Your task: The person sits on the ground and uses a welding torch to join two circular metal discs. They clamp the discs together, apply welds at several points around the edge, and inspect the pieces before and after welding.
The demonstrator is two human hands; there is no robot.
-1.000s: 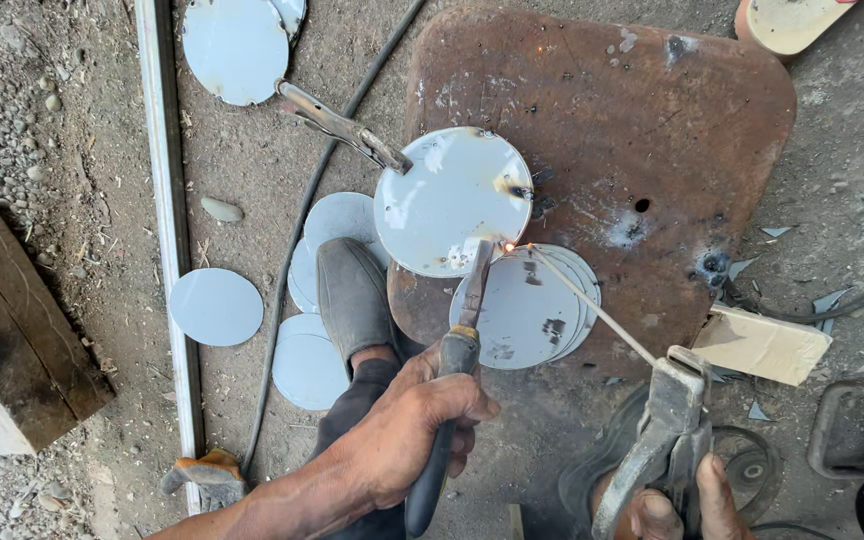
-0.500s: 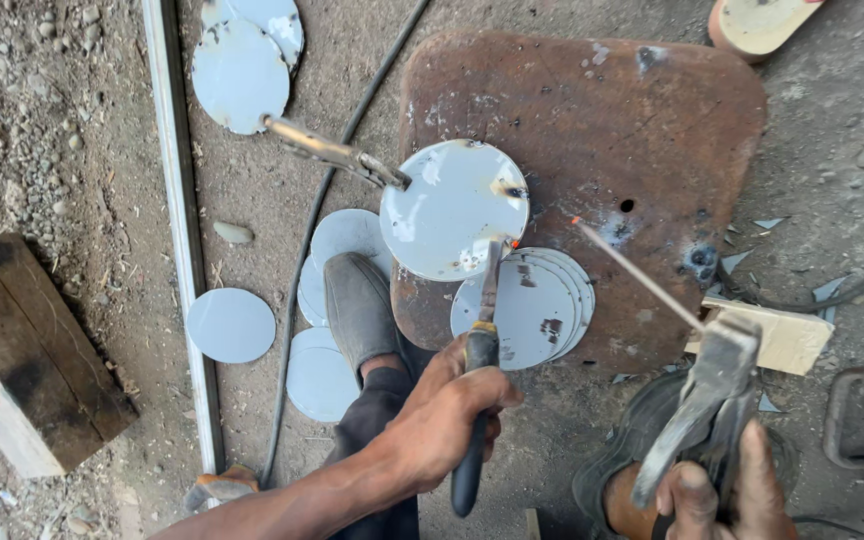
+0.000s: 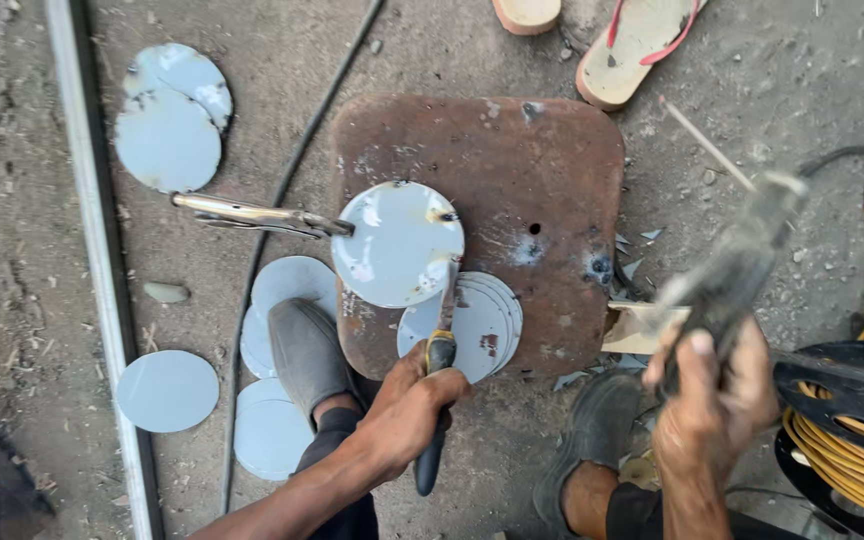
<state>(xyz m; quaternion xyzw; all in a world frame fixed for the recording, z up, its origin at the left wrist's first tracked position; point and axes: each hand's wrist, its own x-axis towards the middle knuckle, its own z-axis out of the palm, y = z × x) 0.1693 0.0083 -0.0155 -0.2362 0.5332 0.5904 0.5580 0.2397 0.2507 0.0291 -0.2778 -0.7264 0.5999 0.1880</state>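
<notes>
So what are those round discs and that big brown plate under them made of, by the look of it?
The round discs look like thin sheet metal: flat, pale grey-blue, with a dull sheen and small rusty or burnt marks at the edges. The brown plate seems to be thick steel, bare and rusted all over, with dark scorch spots and a small hole. The exact alloy cannot be told.

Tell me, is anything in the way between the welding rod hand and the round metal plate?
Nothing visible blocks it. The right hand holds the welding holder off to the side, and only bare rusty plate lies between it and the clamped disc. The left hand grips a tool below the disc.
</notes>
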